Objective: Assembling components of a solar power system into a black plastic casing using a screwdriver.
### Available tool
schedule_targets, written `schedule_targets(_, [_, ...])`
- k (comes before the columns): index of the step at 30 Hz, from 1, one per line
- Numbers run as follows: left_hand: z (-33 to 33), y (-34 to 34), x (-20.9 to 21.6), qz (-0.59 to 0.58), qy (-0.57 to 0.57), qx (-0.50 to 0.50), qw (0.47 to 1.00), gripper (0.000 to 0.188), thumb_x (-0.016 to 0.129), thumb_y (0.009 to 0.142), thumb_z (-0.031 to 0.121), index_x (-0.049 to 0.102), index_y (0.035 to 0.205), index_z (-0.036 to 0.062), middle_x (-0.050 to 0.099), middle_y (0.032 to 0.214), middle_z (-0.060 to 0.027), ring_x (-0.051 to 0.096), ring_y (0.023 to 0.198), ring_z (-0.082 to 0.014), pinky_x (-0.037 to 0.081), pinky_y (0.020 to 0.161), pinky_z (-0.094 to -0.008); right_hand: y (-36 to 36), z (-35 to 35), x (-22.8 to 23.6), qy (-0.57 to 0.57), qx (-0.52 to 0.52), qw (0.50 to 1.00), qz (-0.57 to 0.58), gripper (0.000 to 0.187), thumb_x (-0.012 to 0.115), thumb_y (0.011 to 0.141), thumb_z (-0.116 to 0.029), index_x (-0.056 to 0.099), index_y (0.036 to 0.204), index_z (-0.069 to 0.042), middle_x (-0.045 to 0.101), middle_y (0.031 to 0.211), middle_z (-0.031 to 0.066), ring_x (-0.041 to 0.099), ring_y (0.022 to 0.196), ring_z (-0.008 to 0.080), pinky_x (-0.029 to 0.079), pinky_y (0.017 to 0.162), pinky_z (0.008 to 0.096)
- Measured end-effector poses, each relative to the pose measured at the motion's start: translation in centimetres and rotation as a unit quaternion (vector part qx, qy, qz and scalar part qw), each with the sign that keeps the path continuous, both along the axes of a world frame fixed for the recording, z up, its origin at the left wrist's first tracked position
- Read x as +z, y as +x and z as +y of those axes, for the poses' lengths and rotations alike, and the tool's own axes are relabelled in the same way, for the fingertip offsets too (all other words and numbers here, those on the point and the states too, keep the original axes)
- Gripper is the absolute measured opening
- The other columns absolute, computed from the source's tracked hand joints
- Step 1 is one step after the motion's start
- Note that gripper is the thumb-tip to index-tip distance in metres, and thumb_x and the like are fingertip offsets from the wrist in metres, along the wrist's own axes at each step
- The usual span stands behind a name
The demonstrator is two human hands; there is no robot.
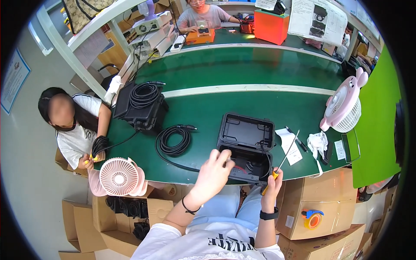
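An open black plastic case (247, 132) lies at the table's near edge in front of me, its lid tipped back away from me. Inside its lower half are dark parts, a thin black wire and a bit of red. My left hand (212, 171) reaches over the case's left side with bent fingers drawn together; what they grip, if anything, is hidden. At the near right corner of the case, my right hand (273, 185) is wrapped round the yellow handle of a screwdriver (287, 155), its long shaft pointing up and away. A thick black cable (174, 141) lies coiled left of the case and runs toward it.
Another black case (145, 113) with coiled cable stands farther left, near a co-worker holding cable. A pink fan (119, 177) sits at the left edge, another fan (344, 106) at right. Paper (289, 145), a pen and crumpled tissue (317, 144) lie right. Cartons (323, 203) stand below.
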State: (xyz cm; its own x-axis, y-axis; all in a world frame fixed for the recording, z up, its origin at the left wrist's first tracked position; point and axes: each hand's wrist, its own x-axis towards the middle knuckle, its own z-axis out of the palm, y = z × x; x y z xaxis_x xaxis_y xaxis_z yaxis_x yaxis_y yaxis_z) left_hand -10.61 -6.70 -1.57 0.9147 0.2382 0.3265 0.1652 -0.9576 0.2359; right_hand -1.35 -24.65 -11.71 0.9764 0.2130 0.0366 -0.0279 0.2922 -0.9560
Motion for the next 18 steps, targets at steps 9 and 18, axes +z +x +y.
schedule_targets(9, [0.5,1.3,-1.3,0.000,-0.013,-0.112,0.994,0.052,0.068,0.082,0.055,0.065,0.113,0.0127,0.064,0.093,-0.0084,0.057,0.088,-0.0262,0.052,0.075,-0.0371,0.7,-0.6,2.5,0.135,-0.025,0.988,0.076,0.011,0.053,0.102,-0.021,0.047,0.109,-0.015,0.050,0.080,-0.0011,0.044,0.058,0.0041,0.038,0.047,0.0185])
schedule_targets(18, [0.1,1.1,-1.4,0.006,-0.039,-0.071,0.997,0.063,0.079,0.072,0.052,0.057,0.115,0.0106,0.066,0.084,-0.0039,0.061,0.084,-0.0245,0.050,0.075,-0.0365,0.1,-5.2,21.8,0.630,0.339,0.611,-0.339,0.016,0.043,0.104,-0.026,0.047,0.096,-0.012,0.057,0.062,0.0061,0.039,0.038,0.0136,0.047,0.057,0.0362])
